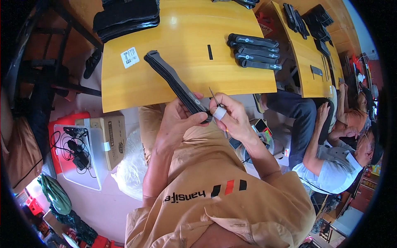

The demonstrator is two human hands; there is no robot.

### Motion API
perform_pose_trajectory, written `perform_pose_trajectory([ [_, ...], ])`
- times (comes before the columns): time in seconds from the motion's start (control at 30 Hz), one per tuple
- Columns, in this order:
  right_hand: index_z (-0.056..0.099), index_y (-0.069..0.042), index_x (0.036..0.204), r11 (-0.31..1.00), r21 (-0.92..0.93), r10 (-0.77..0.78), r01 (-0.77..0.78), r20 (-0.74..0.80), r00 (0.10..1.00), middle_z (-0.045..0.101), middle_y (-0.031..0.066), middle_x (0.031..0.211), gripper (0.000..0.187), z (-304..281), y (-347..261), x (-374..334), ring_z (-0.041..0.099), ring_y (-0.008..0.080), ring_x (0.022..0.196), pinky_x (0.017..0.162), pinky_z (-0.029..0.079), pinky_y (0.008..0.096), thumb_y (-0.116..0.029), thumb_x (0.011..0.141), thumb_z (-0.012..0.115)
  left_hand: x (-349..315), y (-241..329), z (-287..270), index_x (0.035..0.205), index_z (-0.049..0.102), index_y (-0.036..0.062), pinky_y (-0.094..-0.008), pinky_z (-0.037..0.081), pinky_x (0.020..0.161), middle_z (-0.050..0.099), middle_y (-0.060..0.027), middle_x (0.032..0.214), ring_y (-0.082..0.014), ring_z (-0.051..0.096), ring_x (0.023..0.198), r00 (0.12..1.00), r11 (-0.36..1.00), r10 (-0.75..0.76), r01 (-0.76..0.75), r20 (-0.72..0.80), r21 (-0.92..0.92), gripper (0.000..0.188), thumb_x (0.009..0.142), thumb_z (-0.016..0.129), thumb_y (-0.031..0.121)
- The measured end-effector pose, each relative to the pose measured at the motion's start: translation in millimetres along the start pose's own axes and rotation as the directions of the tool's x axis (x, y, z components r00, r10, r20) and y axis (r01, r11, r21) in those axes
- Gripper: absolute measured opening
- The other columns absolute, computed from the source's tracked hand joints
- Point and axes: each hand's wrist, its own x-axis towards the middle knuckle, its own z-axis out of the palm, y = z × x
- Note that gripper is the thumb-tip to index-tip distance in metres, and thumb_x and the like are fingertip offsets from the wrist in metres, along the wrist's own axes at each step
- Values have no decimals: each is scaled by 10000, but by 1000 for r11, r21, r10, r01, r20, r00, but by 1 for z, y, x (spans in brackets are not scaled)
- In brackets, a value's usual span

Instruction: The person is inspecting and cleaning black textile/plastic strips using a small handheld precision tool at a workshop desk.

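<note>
My left hand (173,122) is closed around the lower end of a long dark grey and black fabric strap (168,76), which looks folded in layers. Its far end slants up to the left over the table's near edge. Beside that lower end, my right hand (235,115) grips a thin pointed metal tool (213,96), tip upward. The rest of the tool is hidden by my fingers, so its kind is unclear. A white wrap (219,113) circles one digit of this hand. Several similar straps (256,51) lie stacked on the table's right side.
The yellow table (182,41) also carries a dark fabric pile (126,20), a white label (130,57) and a small black strip (210,52). Left of my legs stand a cardboard box (115,138) and a clear bin (93,177) with cables. A co-worker (333,165) sits close on the right.
</note>
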Motion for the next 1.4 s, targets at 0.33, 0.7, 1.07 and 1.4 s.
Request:
perform_pose_trajectory([
  [0.33, 501, -11, 778, 813, -385, -377, 436, 222, 899, 489, 74, 659, 146, -10, -6, 1, 495, 211, 596, 516, 378, 319, -114, 777, 604, -6, 3, 3, 1080, 443, -44, -277, 501, 686, 589, -115, 879, -179, 607, 769, 996, 998, -61, 63, 60, -20, 409, 712, 620, -19],
  [0.7, 554, -33, 872, 855, -301, -250, 423, 475, 843, 509, 82, 593, 102, -10, -20, -7, 476, 189, 469, 450, 355, 298, -114, 811, 557, -16, 1, 10, 1125, 456, -35, -229, 429, 738, 546, -46, 956, -104, 545, 860, 983, 971, -176, 165, 50, 173, 631, 673, 748, 295],
  [1.07, 562, -25, 759, 998, 55, -58, 31, 609, 791, 478, -1, 573, 105, -7, -7, -19, 468, 65, 478, 445, 351, 221, -88, 743, 479, -30, -5, 6, 1215, 369, -99, -217, 480, 678, 597, -68, 845, -117, 588, 766, 935, 970, -230, 243, 272, -13, 794, 615, 799, 194],
  [1.4, 509, -26, 799, 807, -252, -369, 534, 489, 790, 455, 82, 593, 110, -2, -1, -26, 477, 211, 512, 469, 342, 329, -120, 779, 562, -35, -2, 5, 1196, 392, -64, -201, 456, 623, 528, 2, 745, -86, 555, 687, 989, 991, -116, 109, 94, 81, 663, 674, 750, 134],
])
